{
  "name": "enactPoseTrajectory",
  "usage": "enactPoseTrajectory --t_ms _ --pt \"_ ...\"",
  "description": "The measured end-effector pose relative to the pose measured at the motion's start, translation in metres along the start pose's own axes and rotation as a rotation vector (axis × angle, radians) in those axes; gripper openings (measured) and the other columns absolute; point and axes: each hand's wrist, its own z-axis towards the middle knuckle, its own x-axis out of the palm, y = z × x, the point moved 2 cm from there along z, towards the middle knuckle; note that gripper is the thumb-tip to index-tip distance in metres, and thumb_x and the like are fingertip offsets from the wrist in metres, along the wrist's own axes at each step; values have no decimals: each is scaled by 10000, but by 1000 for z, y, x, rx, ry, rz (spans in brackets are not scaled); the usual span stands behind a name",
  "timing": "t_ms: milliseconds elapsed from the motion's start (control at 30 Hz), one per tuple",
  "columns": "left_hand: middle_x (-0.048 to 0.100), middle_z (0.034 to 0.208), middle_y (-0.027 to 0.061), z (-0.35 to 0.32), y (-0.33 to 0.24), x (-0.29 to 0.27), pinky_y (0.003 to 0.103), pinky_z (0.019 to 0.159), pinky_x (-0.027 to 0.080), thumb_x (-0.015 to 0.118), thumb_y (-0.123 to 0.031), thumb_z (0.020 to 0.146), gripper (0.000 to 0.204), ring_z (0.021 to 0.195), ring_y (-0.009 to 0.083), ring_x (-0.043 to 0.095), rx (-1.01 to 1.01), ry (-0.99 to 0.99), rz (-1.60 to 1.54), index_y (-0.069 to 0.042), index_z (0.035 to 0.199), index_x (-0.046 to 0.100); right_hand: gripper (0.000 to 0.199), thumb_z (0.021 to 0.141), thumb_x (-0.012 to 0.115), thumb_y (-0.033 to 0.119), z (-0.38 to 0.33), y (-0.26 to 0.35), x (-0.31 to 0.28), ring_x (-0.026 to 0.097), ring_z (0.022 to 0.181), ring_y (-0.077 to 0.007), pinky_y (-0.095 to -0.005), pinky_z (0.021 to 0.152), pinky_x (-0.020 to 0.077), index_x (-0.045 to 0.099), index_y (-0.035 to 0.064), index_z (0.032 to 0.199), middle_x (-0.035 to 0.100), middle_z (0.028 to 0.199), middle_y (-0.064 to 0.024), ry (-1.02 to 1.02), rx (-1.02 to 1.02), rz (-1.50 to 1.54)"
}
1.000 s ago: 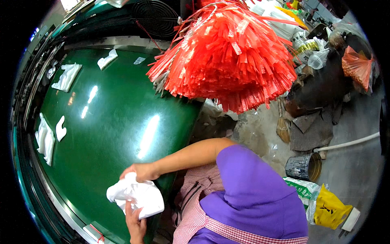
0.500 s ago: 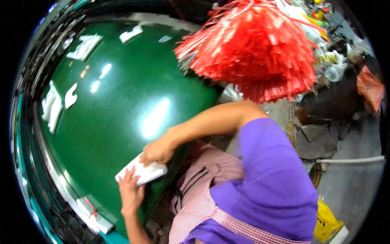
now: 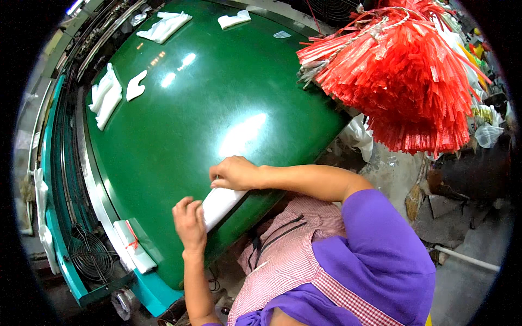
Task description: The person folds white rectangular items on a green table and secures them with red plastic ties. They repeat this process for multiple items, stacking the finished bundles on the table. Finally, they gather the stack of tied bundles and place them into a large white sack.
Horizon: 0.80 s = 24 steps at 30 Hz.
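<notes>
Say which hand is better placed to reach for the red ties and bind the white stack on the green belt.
Probably right. The right hand lies on the stack's far end, on the side where the red tie bundle hangs. The left hand braces the near end, well placed to pin the stack.

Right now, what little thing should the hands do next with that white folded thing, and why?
Probably press and smooth it flat once more. The white folded stack lies at the near edge of the green table, with the right hand on its far end and the left hand on its near end. It looks rolled tight but is not tied, unlike the tied bundle nearby.
</notes>
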Motion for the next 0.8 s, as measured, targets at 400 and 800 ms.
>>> enactPoseTrajectory --t_ms 400,800 --pt "595 856 129 -24 -39 3 341 652 462 624 -95 811 212 730 265 586 -171 145 -509 -2 990 559 140 892 574 186 -43 -106 -152 534 523 -107 -235 483 436 581 68 816 584 678 -21 -1448 145 1024" --pt "649 997 85 -90 -10 -16 297 806 494 730 -211 746 470 880 161 618 -646 282 -1697 52 1100 566 253 859 509 213 -105 71 65 605 911 -385 -464 812 468 640 7 923 638 946 -226 879 10 -63"
